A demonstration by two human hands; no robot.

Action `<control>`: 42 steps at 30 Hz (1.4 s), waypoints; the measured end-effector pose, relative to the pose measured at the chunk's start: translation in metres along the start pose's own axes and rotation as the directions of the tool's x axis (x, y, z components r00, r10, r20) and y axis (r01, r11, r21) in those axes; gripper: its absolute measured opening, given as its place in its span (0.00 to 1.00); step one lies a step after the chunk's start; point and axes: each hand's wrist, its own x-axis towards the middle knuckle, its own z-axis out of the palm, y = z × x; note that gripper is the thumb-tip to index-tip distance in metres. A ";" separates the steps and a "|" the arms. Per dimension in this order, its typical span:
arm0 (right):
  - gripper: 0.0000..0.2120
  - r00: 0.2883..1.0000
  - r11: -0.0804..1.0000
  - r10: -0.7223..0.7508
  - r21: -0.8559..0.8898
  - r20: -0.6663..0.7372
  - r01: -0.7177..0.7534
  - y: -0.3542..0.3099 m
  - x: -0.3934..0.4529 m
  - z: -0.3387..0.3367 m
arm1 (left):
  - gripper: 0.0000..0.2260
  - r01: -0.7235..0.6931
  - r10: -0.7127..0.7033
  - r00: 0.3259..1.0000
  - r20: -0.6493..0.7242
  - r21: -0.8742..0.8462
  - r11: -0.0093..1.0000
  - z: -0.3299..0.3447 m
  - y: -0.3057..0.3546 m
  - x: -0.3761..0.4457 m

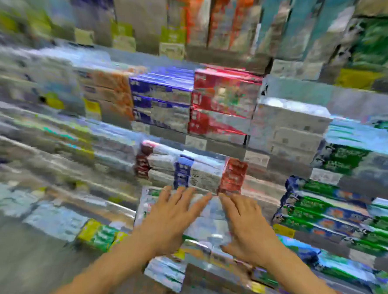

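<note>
The pack (209, 218) sits on a middle shelf (121, 207), just below the striped boxes (200, 172). The left hand (173, 216) and right hand (247, 227) lie on its top, fingers straight and spread, gripping nothing. It looks like glossy cardboard cartons (blur hides any print): light, stiff, boxy, probably slick. It is best taken by its two side ends, palms squeezing inward.

Glossy pale carton (209, 218) under hands; shiny cardboard boxes (223, 103).
</note>
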 end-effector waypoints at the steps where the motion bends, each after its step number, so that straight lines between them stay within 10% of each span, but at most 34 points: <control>1: 0.43 0.996 0.998 -0.058 0.007 -0.062 0.059 -0.012 0.016 -0.023 | 0.57 0.038 -0.035 0.995 -0.088 0.038 0.999 -0.022 -0.012 -0.013; 7: 0.47 0.897 0.935 -0.351 -0.041 -0.268 0.353 -0.101 0.071 -0.097 | 0.55 0.310 -0.243 0.929 -0.280 0.230 0.922 -0.124 -0.054 -0.112; 20: 0.48 0.510 0.534 -0.783 0.036 -0.356 0.845 -0.403 0.069 -0.147 | 0.48 0.738 -0.727 0.654 -0.211 0.391 0.550 -0.209 -0.060 -0.433; 30: 0.42 0.296 0.258 -0.894 0.152 -0.337 0.954 -0.649 0.015 -0.128 | 0.51 0.847 -0.924 0.372 -0.082 0.438 0.302 -0.212 -0.051 -0.664; 42: 0.44 0.106 0.083 -0.975 0.122 -0.196 0.989 -0.748 0.048 -0.089 | 0.48 0.926 -0.964 0.247 -0.095 0.315 0.206 -0.161 -0.090 -0.732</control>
